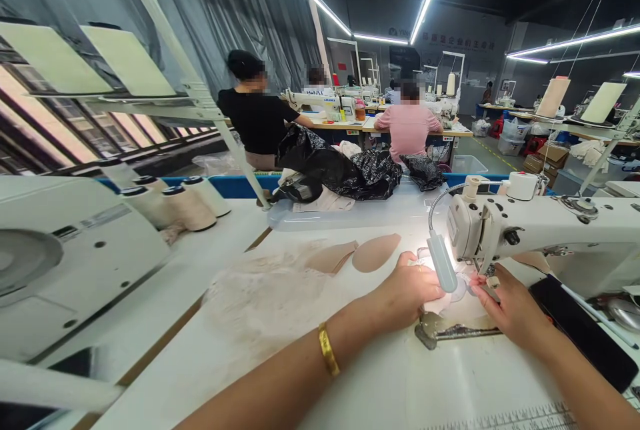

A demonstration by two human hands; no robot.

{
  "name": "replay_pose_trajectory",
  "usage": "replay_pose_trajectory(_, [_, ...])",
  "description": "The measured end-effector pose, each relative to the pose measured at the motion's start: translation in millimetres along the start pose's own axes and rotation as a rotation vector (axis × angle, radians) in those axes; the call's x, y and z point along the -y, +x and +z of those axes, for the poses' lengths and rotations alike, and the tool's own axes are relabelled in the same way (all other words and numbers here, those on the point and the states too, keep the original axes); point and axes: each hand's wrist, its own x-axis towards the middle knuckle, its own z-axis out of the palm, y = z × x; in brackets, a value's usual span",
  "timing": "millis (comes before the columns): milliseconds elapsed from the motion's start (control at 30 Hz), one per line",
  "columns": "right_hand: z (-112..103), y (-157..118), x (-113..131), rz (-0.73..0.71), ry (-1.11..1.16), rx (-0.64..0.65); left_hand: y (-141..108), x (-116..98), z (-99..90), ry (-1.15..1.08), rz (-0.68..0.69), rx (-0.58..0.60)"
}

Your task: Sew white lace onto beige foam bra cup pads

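We're at the fabric-guiding bit: pale cloth (465, 315) sits right by the sewing machine's (560, 223) needle area. Our left hand (407, 290) is half-curled on it, our right hand (517, 310) loosely bent with fingertips at its edge. Can't tell if either's pinching, tbh. Any nudge calls for flat cloth and fingertips well clear.

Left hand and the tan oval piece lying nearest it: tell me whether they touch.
Apart. The head view shows a strip of white table between the left hand and the tan oval piece.
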Motion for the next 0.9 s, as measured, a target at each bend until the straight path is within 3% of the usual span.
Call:
replay_pose_trajectory(433, [-1,-3,-3,-0.002,0.035,0.001,-3,-1,2.2,-0.069,-0.01,-0.047])
replay_pose_trajectory(733, [-2,-2,-3,-0.023,0.024,0.003,-3,-5,4.6,-0.035,-0.03,-0.02])
replay_pose_trajectory(900, [-7,-3,5,-0.091,0.059,0.183,-6,-19,1.2,0.035,0.027,-0.081])
